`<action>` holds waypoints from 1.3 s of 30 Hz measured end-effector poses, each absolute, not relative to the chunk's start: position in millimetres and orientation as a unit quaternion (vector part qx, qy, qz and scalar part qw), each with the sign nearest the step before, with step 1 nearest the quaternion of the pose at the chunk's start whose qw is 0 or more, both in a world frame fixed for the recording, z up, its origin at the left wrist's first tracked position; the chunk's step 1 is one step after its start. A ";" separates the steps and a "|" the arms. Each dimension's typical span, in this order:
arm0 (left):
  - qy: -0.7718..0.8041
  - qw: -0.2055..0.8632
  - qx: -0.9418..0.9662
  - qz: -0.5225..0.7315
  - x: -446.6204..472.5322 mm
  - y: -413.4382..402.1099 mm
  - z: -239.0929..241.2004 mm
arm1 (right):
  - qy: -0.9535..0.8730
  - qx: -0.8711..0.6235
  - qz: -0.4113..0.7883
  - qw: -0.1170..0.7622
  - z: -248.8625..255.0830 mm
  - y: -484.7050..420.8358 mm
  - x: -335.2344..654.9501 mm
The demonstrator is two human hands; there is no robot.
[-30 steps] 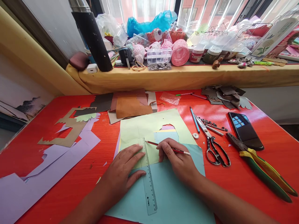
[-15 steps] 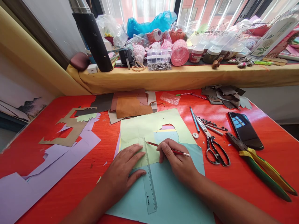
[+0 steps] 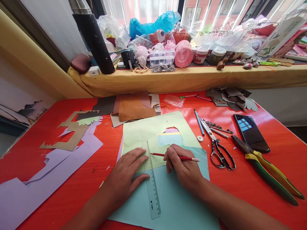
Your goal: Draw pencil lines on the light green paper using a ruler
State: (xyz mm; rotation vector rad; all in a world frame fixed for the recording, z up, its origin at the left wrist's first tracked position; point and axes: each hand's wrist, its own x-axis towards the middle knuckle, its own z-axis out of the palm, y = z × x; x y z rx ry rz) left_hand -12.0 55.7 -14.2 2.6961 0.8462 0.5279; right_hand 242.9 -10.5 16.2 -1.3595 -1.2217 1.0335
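My left hand (image 3: pixel 126 175) lies flat, fingers spread, pressing a clear plastic ruler (image 3: pixel 151 182) onto a pale green paper sheet (image 3: pixel 148 129). The ruler runs lengthways down onto a light blue sheet (image 3: pixel 177 201) underneath. My right hand (image 3: pixel 183 166) is closed around a red pencil (image 3: pixel 182 157). The pencil's tip touches the green sheet right beside the ruler's right edge, about a third of the way down the ruler.
On the red table (image 3: pixel 275 204), right of the sheets, lie scissors (image 3: pixel 217 148), pliers with green-yellow handles (image 3: pixel 266 171), a black phone (image 3: pixel 250 132) and blue pencils (image 3: pixel 199 122). Lilac and tan paper offcuts (image 3: pixel 69 140) lie at left. Brown sheets (image 3: pixel 134 108) sit behind. A cluttered sill (image 3: pixel 182 52) runs along the back.
My right hand has slid the pencil tip down along the ruler's edge toward me. The left hand and ruler have stayed put.
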 end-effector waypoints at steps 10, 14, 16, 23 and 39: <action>0.284 0.119 0.933 0.185 -11.3 56.7 -11.5 | -0.488 -0.562 0.438 0.504 17.8 -12.2 242.7; 0.285 0.119 0.933 0.186 -11.3 57.0 -11.0 | -0.495 -0.565 0.428 0.502 16.9 -12.2 242.3; 0.285 0.116 0.934 0.184 -10.9 56.9 -10.9 | -0.496 -0.568 0.426 0.500 17.6 -12.2 242.2; 0.286 0.114 0.934 0.182 -10.0 56.1 -11.6 | -0.504 -0.571 0.417 0.496 20.1 -13.8 243.7; 0.287 0.123 0.933 0.180 -11.3 56.5 -11.5 | -0.514 -0.567 0.404 0.500 18.3 -14.3 242.9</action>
